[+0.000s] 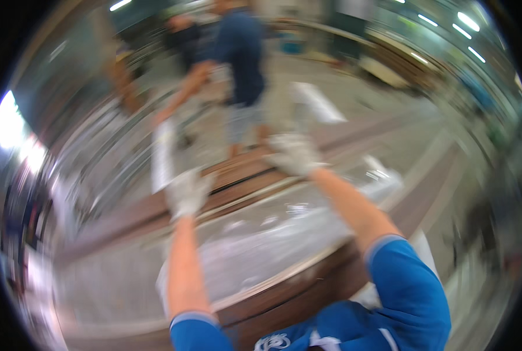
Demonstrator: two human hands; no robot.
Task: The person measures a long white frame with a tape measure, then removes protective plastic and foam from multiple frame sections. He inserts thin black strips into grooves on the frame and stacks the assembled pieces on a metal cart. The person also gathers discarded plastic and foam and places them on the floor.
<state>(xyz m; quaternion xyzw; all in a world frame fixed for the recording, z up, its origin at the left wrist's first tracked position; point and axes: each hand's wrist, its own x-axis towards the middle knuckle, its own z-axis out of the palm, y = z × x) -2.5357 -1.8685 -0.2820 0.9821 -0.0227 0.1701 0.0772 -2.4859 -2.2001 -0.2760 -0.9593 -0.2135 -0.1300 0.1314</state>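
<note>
Looking down from the head camera, closest in are two blue sleeves (410,286) and bare forearms stretching out over a long dark wooden frame (308,286) with a pale metal edge, and the whole shot is smeared with motion blur so take the details loosely. Across the frame lies a sheet of clear plastic wrap (272,234), crinkled and shiny, covering whatever flat panel sits underneath. Further out, the left hand (188,193), in a light work glove, rests on the far edge of the wrapped piece, fingers seemingly curled down onto the edge, though the blur makes it hard to say if it's actually clamped on or just pressing. The right hand (295,153), also gloved, is at the far rail a bit farther along; fingers look bent over the edge, but again I can't tell for sure. Beyond that is a second dark plank (126,216) lying alongside, then the concrete floor (401,140) with white scraps on it, and a co-worker (240,58) in a dark blue top standing at the far side with an arm reaching down. My guess at the risk: slick plastic under gloves means a grip could slide, and the long piece could tip or drop near the other person's feet, especially if both sides don't move together.
</note>
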